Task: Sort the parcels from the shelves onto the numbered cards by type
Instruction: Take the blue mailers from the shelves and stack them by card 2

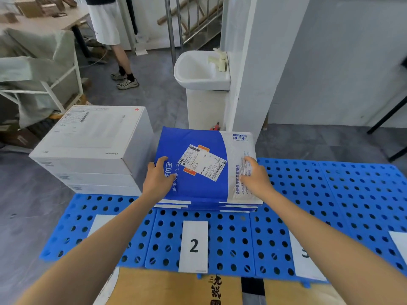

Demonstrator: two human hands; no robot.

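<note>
1. The blue and white mailer [204, 166] lies flat on top of a stack of like mailers [237, 208], which sits on the blue mat [330, 194] just behind the card marked 2 [193, 246]. Like goes with like, so this looks like its proper pile.
2. The left hand [155, 179] holds the mailer's left edge, thumb on top and fingers bent over the side. The right hand [255, 177] lies flat on the white end with fingers straight, gripping nothing (probably squaring the mailer onto the pile).
3. Just beside the pile, to the left, stand stacked white boxes [92, 137], a different type kept apart.
4. Another card [306, 254] lies under the right forearm, and a cardboard box [165, 287] sits nearest the camera.
</note>
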